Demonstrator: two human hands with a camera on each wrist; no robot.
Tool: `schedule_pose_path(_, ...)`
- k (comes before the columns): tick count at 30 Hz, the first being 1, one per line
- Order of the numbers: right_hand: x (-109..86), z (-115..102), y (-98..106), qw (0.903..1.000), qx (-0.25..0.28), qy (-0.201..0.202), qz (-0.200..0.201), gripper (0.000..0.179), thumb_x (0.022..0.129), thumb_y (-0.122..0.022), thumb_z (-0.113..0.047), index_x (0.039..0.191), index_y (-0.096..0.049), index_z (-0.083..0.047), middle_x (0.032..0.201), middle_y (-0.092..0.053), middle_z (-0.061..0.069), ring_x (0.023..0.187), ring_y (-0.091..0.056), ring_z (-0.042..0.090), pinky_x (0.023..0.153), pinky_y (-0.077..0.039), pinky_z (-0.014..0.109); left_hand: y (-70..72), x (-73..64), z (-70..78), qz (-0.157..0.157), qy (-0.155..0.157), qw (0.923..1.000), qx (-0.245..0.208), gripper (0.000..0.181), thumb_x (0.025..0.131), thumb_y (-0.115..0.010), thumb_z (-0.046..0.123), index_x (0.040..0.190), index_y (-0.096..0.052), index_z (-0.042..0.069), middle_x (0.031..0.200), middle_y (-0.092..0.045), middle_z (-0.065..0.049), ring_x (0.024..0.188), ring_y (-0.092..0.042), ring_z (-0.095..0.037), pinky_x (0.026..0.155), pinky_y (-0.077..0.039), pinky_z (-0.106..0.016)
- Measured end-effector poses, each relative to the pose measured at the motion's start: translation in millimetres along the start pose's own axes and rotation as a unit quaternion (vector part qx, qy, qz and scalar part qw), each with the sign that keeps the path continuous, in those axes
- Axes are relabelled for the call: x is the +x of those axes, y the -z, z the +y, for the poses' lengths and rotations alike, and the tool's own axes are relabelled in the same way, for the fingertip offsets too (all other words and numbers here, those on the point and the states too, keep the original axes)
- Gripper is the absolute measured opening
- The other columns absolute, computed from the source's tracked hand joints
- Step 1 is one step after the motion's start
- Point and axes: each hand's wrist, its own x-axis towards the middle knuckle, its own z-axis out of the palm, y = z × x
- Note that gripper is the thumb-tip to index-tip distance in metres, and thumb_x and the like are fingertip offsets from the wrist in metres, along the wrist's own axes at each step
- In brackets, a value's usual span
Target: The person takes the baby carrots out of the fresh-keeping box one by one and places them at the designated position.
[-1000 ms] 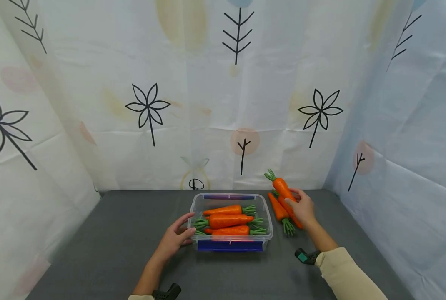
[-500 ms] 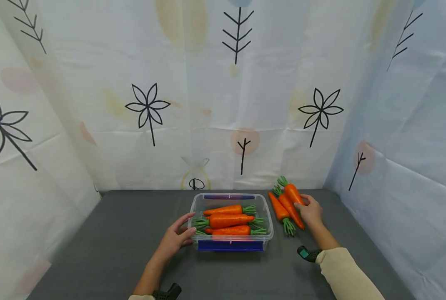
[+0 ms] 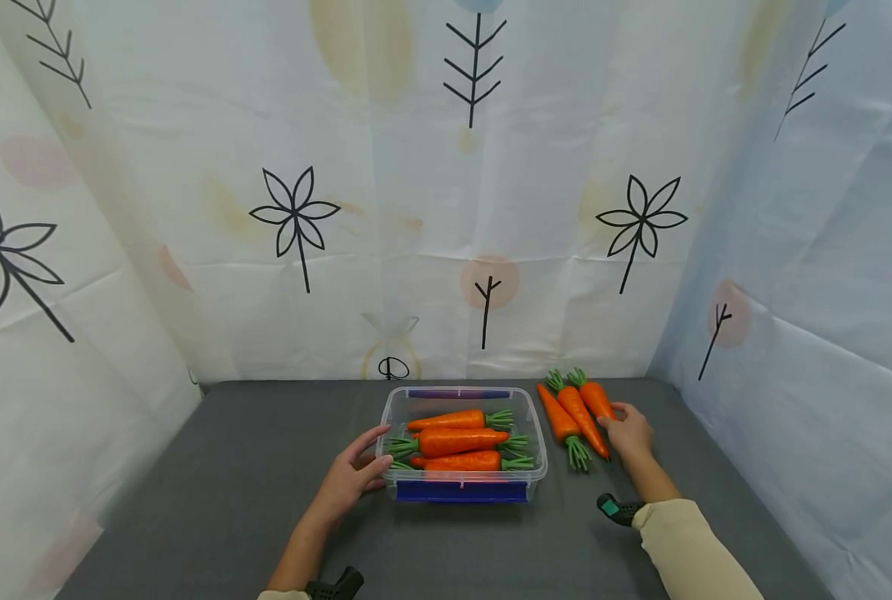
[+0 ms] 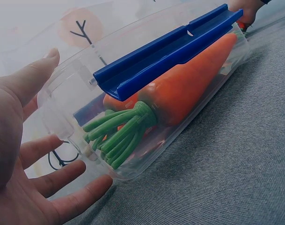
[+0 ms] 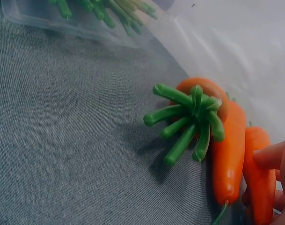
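Observation:
My right hand (image 3: 628,432) pinches the rightmost carrot (image 3: 596,400) between thumb and fingers; in the right wrist view this carrot (image 5: 259,173) lies beside another one. Two more carrots, one in the middle (image 3: 577,410) and one on the left (image 3: 556,414), rest next to it on the cloth. My left hand (image 3: 348,473) rests against the left side of a clear plastic box (image 3: 461,477) with blue latches. Its fingers (image 4: 62,176) are spread and fairly straight at the box wall. Several orange carrots (image 3: 461,442) with green tops lie inside the box.
A grey cloth (image 3: 266,467) covers the table. Pale patterned curtains (image 3: 386,208) hang behind and at both sides, close to the table's back edge. The box's front blue latch (image 4: 170,56) sticks outward.
My right hand has brought its carrot down and to the right, from above the other two to a place beside them on the cloth. My left hand and the box stay put.

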Motion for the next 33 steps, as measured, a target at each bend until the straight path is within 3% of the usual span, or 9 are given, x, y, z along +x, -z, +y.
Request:
schedule_pose_path(12, 3.4, 7.4, 0.5, 0.9996, -0.029, -0.003, -0.007, 0.046, 0.093, -0.062, -0.016, 0.131, -0.05, 0.007, 0.124, -0.053, 0.033, 0.112, -0.044, 0.049, 0.091, -0.038, 0.056, -0.9, -0.2, -0.1, 0.005, -0.003, 1.0, 0.002, 0.05, 0.095, -0.064, 0.016, 0.143, -0.049, 0.017, 0.148, -0.037, -0.024, 0.107, -0.06, -0.031, 0.082, -0.054, -0.045)
schedule_pose_path(20, 4.9, 5.0, 5.4, 0.9989, -0.039, -0.014, -0.02, 0.047, 0.094, -0.061, -0.018, 0.133, -0.048, 0.006, 0.134, -0.045, 0.033, 0.119, -0.038, 0.051, 0.095, -0.036, 0.059, -0.5, -0.1, 0.1, 0.001, -0.003, 1.0, 0.0, 0.051, 0.095, -0.066, 0.017, 0.143, -0.049, 0.017, 0.147, -0.038, -0.024, 0.107, -0.059, -0.032, 0.082, -0.054, -0.045)
schedule_pose_path(27, 8.1, -9.7, 8.8, 0.9993, -0.037, -0.005, -0.005, 0.047, 0.095, -0.06, -0.019, 0.135, -0.049, 0.003, 0.126, -0.053, 0.03, 0.105, -0.052, 0.045, 0.08, -0.046, 0.053, -0.8, -0.3, 1.3, -0.002, -0.006, 1.0, -0.002, 0.053, 0.094, -0.067, 0.021, 0.143, -0.049, 0.017, 0.151, -0.032, -0.023, 0.108, -0.059, -0.032, 0.081, -0.055, -0.043)
schedule_pose_path(33, 7.8, -32.9, 10.6, 0.9993, -0.032, 0.016, -0.014, 0.048, 0.097, -0.059, -0.024, 0.138, -0.049, -0.001, 0.13, -0.05, 0.026, 0.107, -0.053, 0.042, 0.082, -0.046, 0.052, -0.3, -0.7, 1.1, -0.011, -0.008, 0.9999, -0.003, 0.052, 0.096, -0.063, 0.015, 0.145, -0.046, 0.013, 0.149, -0.033, -0.026, 0.108, -0.059, -0.033, 0.083, -0.054, -0.045)
